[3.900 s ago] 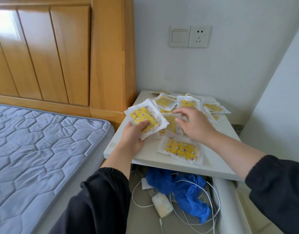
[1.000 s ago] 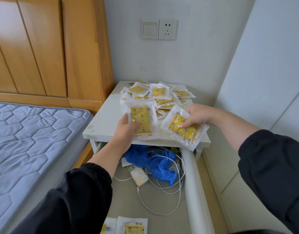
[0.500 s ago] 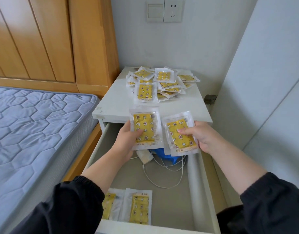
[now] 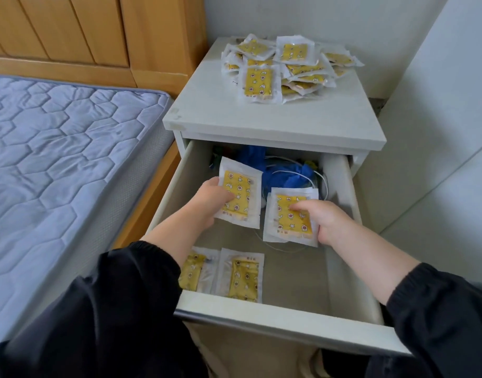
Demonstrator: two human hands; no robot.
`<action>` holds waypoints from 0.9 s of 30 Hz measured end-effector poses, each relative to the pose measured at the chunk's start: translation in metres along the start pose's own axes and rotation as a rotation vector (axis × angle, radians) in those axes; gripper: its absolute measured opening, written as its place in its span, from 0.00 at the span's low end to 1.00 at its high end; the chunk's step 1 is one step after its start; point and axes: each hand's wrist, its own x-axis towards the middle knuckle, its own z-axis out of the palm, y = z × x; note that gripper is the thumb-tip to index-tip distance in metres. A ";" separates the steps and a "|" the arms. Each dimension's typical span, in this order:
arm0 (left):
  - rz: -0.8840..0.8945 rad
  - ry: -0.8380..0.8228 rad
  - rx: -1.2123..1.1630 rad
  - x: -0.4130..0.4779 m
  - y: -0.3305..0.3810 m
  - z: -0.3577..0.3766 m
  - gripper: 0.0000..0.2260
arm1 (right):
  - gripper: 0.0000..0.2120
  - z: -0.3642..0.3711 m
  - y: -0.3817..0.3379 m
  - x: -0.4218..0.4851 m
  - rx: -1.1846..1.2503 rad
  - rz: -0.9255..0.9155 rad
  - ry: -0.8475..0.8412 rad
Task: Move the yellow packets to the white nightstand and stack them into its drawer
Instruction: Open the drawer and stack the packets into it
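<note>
A pile of several yellow packets (image 4: pixel 285 66) in clear wrappers lies on the back of the white nightstand (image 4: pixel 275 118) top. Its drawer (image 4: pixel 275 315) is pulled open. Over the drawer's middle, my left hand (image 4: pixel 210 201) grips one yellow packet (image 4: pixel 241 193) by its left edge. To its right, my right hand (image 4: pixel 325 221) pinches another yellow packet (image 4: pixel 290 216), which may be more than one. Two yellow packets (image 4: pixel 241 276) lie side by side at the drawer's front; my left sleeve partly covers the left one.
Blue cloth or gloves (image 4: pixel 275 170) and white cables (image 4: pixel 313 177) fill the back of the drawer. A grey-blue mattress (image 4: pixel 57 148) and wooden headboard (image 4: pixel 98 31) stand to the left. White walls close in behind and on the right.
Both hands have lowered from the nightstand's front edge down into the open drawer, each carrying its packet. The view has tilted downward.
</note>
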 end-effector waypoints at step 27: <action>0.183 0.123 0.585 0.026 -0.008 -0.039 0.27 | 0.11 0.120 0.075 -0.007 -0.608 0.117 -0.351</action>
